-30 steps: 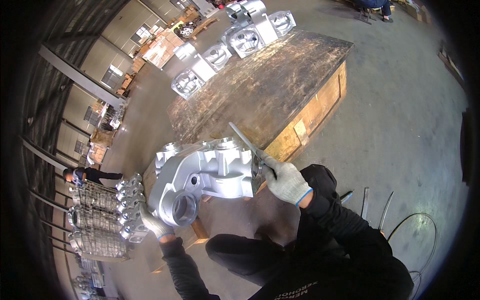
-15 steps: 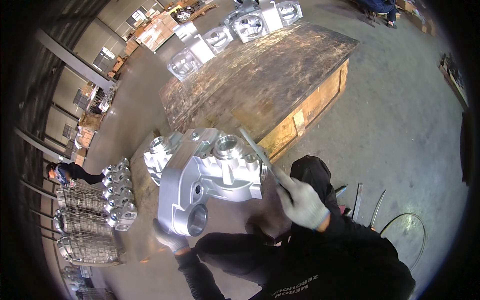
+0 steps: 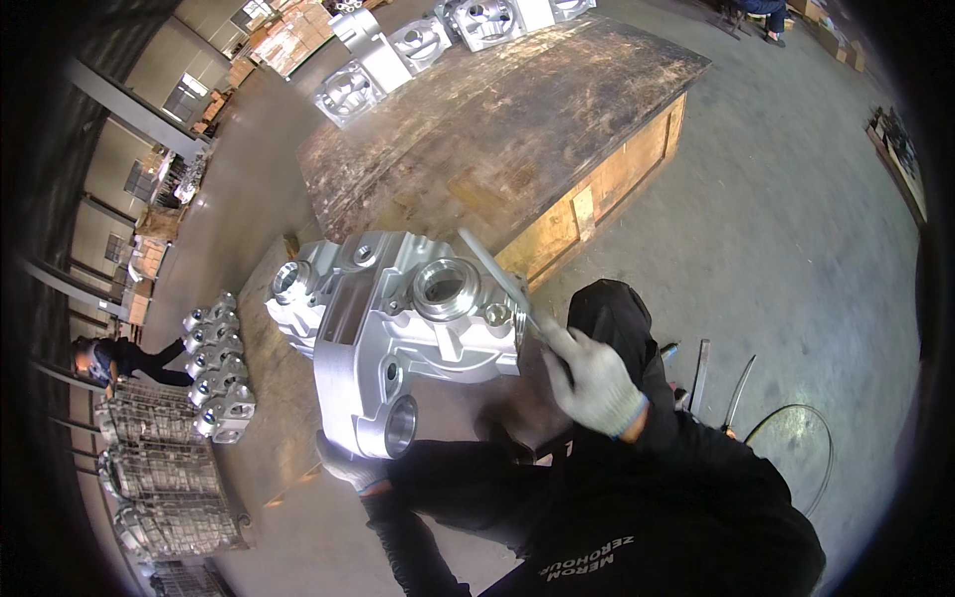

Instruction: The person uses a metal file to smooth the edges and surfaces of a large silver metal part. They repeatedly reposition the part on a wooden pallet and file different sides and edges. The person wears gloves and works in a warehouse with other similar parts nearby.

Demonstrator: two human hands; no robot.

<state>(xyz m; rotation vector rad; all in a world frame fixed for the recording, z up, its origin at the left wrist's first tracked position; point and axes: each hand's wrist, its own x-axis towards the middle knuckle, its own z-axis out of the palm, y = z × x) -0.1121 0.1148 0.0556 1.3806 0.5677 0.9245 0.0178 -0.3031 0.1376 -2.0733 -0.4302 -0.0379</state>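
A large silver metal casting with round bores and a threaded collar stands tilted in front of me. My left hand, in a pale work glove, is closed around its lower end beside the bottom bore, and its fingers are partly hidden by the metal. In my gloved right hand is a long, flat, grey file, gripped at its near end. The file slants up and away along the casting's right edge, close to the threaded collar. What supports the casting underneath is hidden.
Beyond the casting stands a worn wooden workbench with more silver castings along its far side. Several small castings and stacked metal parts are at left, near another person. Tools and a looped cable lie right.
The casting has turned a little, showing more of its slotted upper face. My right hand and the file remain at its right edge. The whole view has shifted slightly.
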